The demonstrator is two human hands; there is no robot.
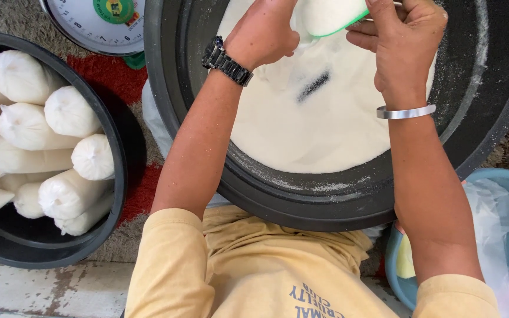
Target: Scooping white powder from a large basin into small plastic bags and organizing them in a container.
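A large round black plastic tub (349, 200), partly filled with fine white grains (319, 118), is seen from above. Over it, a small scoop with a green rim (331, 15), heaped with the white grains, is held by the right hand (405, 44), on whose wrist a silver bangle (406, 112) is worn. The left hand (263, 32), with a dark metal wristwatch (226, 60), is closed beside the scoop, touching a clear bag that is barely visible. To the left, a second black tub (113, 176) is packed with tied white filled bags (66, 112). A white dial scale (98, 23) stands beyond it.
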